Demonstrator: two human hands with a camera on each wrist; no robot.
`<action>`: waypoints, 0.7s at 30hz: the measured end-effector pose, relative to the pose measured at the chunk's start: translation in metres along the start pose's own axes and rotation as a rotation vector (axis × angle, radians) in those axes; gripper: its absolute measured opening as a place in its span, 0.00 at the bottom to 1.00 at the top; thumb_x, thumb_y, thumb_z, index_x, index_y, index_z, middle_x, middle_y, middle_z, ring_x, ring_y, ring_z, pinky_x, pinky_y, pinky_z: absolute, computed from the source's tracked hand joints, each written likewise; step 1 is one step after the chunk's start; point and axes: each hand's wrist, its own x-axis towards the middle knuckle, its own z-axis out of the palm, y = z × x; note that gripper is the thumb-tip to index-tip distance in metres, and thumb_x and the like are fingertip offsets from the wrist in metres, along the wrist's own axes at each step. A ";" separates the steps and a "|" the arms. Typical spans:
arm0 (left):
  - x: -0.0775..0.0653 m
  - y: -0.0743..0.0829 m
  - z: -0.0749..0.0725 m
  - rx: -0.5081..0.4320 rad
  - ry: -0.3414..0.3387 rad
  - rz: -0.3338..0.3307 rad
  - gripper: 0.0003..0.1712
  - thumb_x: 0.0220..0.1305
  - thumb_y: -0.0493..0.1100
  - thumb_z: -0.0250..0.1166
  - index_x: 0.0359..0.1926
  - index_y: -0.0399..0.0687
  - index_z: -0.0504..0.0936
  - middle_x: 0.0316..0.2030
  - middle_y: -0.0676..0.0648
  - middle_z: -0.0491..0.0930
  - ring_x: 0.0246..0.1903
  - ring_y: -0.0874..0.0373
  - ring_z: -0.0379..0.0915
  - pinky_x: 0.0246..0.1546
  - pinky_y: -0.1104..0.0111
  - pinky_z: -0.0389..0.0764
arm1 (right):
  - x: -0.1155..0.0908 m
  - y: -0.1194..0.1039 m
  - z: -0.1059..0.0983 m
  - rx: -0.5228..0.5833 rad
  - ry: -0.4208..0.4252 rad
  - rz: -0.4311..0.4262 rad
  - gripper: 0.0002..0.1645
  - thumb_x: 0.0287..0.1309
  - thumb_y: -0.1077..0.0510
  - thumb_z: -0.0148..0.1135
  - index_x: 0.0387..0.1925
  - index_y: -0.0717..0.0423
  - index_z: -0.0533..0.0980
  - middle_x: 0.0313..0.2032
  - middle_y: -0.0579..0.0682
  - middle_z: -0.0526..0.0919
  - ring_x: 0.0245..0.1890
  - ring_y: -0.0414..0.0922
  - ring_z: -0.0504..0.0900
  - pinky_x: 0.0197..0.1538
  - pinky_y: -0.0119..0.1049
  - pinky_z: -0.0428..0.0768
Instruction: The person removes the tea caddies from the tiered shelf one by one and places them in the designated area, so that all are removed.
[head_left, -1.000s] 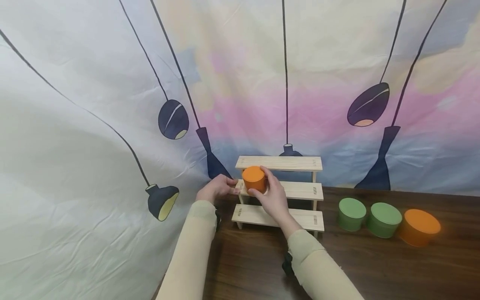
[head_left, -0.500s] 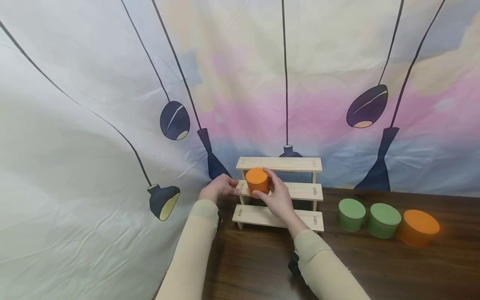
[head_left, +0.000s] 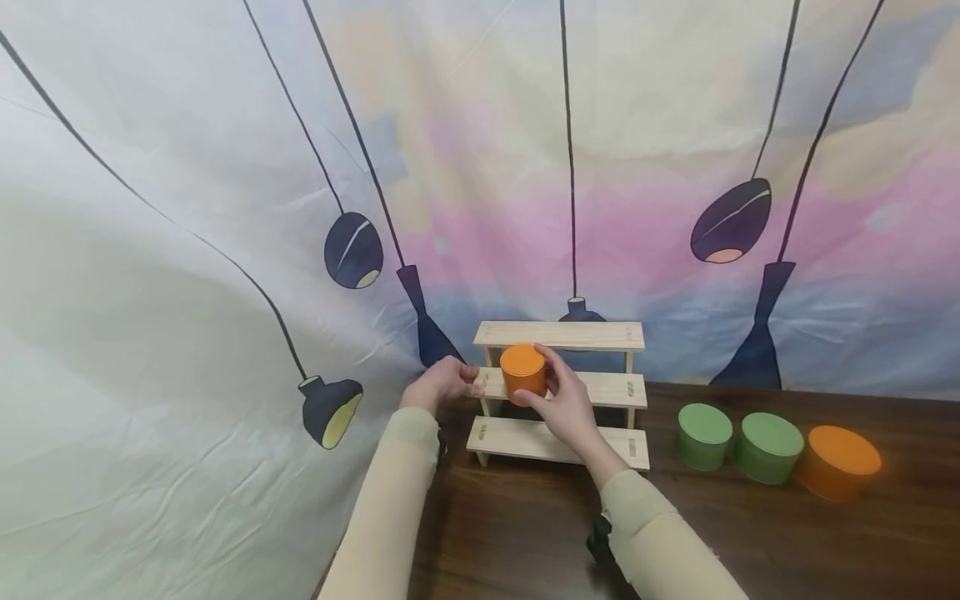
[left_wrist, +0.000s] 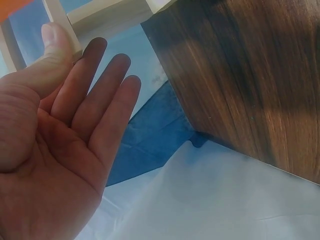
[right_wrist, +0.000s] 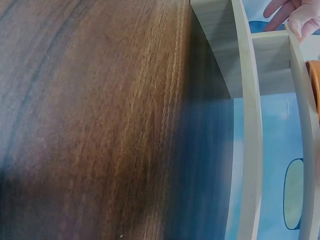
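Note:
A small orange round lidded box [head_left: 522,373] is at the middle step of a three-step wooden shelf [head_left: 551,335], left of its centre. My right hand [head_left: 564,402] holds this box from the right, thumb in front and fingers round the far side. My left hand [head_left: 441,383] pinches the left end of the middle step. In the left wrist view the thumb [left_wrist: 55,62] presses on the pale wood while the other fingers stretch out beyond it. The right wrist view catches only a sliver of the orange box [right_wrist: 315,82] at its right edge.
On the dark wooden table [head_left: 517,529], right of the shelf, stand two green round boxes [head_left: 702,446] [head_left: 767,458] and a larger orange one [head_left: 838,471] in a row. A cloth printed with lamps [head_left: 637,200] hangs close behind and along the left.
My right hand has shifted the orange box a little to the right along the middle step. The left hand stays at the step's left end.

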 end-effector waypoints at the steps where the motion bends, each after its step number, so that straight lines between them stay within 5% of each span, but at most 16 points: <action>1: 0.000 0.000 0.001 0.001 0.003 -0.001 0.34 0.67 0.46 0.77 0.72 0.48 0.79 0.69 0.40 0.79 0.62 0.48 0.77 0.70 0.51 0.73 | -0.001 0.001 -0.001 0.005 -0.001 -0.003 0.52 0.61 0.58 0.80 0.81 0.39 0.64 0.70 0.52 0.74 0.74 0.50 0.72 0.72 0.39 0.73; 13: -0.001 -0.001 0.003 0.016 0.020 0.023 0.33 0.68 0.47 0.77 0.72 0.49 0.79 0.69 0.40 0.78 0.64 0.48 0.75 0.70 0.53 0.73 | -0.013 0.004 -0.013 0.057 0.020 -0.015 0.52 0.60 0.59 0.81 0.80 0.37 0.65 0.70 0.53 0.75 0.73 0.51 0.75 0.69 0.41 0.76; 21: 0.000 -0.004 0.002 0.028 0.019 0.031 0.32 0.68 0.47 0.77 0.71 0.48 0.80 0.68 0.40 0.79 0.67 0.45 0.75 0.71 0.53 0.71 | -0.025 0.001 -0.033 0.151 -0.021 0.068 0.52 0.61 0.57 0.81 0.80 0.33 0.65 0.70 0.54 0.75 0.73 0.52 0.74 0.72 0.41 0.73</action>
